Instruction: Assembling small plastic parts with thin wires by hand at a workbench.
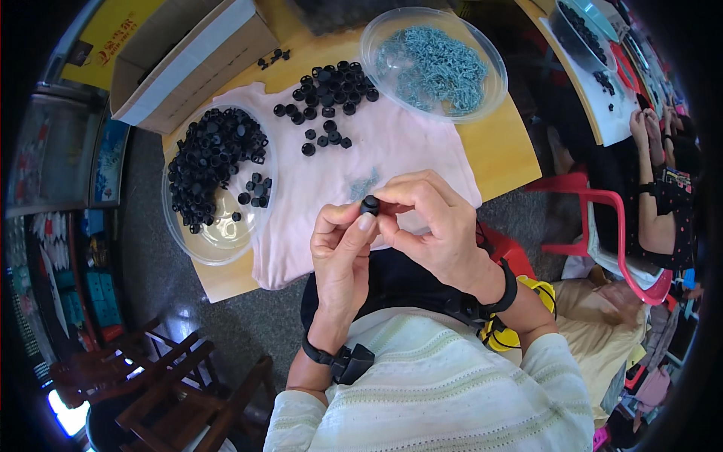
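1. The yellow table (510, 147) is the biggest thing before me. Its right corner juts out past the cloth; its near left corner shows beyond the cloth's other side. My body and hands cover part of the near edge.
2. Over it lies a pink cloth (425, 154), reaching my lap side. Between my hands and the dark parts further off, its surface gives me open room, with only a thin scatter of screws (364, 184) just beyond my fingers.
3. Off the table, a red chair (619, 233) stands to my right and dark wooden chairs (218, 392) to my lower left, both well apart from my hands.
4. A long cardboard box (199, 64) blocks the far left.
5. A clear round tub (226, 255) of black parts sits at the left edge, partly against the cloth; a second clear tub (498, 79), holding a heap of screws, stands far right.
6. Loose black caps (331, 87) lie on the far half of the cloth, between the tubs.
7. My left hand (340, 248) pinches narrowly, thumb and forefinger on the part; my right hand (435, 222) meets it with thumb and forefinger, equally narrow.
8. Smallest, the black part (369, 204) sits between both sets of fingertips, raised above the cloth's near side.
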The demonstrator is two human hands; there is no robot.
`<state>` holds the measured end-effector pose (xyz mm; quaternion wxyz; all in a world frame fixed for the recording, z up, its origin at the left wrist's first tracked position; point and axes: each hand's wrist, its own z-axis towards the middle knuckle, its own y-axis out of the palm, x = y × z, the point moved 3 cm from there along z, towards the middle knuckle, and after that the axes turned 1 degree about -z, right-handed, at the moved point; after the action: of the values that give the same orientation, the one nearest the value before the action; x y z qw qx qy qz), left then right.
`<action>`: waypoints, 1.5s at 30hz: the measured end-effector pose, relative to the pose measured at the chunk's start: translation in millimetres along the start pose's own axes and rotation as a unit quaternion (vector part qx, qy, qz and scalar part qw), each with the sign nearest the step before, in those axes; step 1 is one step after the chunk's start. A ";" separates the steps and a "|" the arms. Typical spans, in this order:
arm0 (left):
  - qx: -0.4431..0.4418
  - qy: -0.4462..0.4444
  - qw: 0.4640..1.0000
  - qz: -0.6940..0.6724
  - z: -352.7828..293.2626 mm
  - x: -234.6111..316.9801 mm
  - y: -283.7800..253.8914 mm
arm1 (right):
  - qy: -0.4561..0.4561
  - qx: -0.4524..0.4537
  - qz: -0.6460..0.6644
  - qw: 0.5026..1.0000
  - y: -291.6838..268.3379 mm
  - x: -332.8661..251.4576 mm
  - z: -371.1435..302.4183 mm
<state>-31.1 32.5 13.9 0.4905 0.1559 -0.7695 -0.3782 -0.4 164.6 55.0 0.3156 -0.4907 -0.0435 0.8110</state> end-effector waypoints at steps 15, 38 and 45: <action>-0.026 -0.043 0.999 0.000 -2.6 5.0 -1.8 | -0.099 -0.035 -0.069 0.992 -1.1 -7.0 -1.0; -0.028 0.237 0.662 0.710 77.5 37.4 21.6 | 0.022 0.126 -0.419 0.899 -70.5 93.5 246.2; -0.022 0.251 0.699 0.669 75.8 39.9 14.0 | -0.102 0.087 -0.160 0.978 -59.6 37.0 175.7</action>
<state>-114.1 49.9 31.9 0.7927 -0.3213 -0.5108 0.0860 -128.9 274.7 139.6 0.4768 -0.3626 -0.0824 0.7965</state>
